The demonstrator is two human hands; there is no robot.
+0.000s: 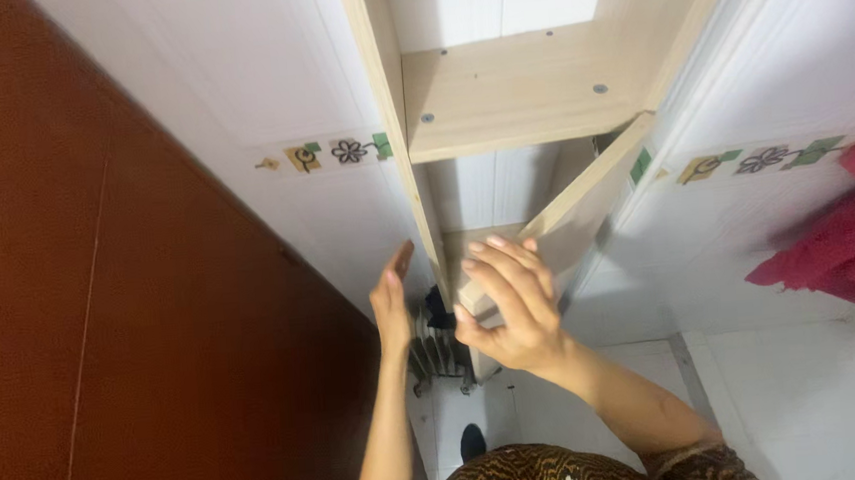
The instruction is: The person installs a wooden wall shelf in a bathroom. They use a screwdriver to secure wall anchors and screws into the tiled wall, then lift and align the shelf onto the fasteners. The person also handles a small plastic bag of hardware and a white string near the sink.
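Two bare hands work at a pale wooden shelf unit [498,95] set against a white tiled wall [266,81]. One fixed shelf, already screwed in, sits at twelve o'clock; a loose pale wooden board [585,194] leans tilted below it, from two o'clock down toward the centre, not yet level or fastened (no screws show on it). The right hand [513,309] grips the board's lower end, fingers curled over the top, thumb beneath. The left hand [391,298], at nine o'clock of it, stands flat and spread beside the upright side panel [394,122], seemingly touching. A dark ribbed heater [436,355] stands on the floor below.
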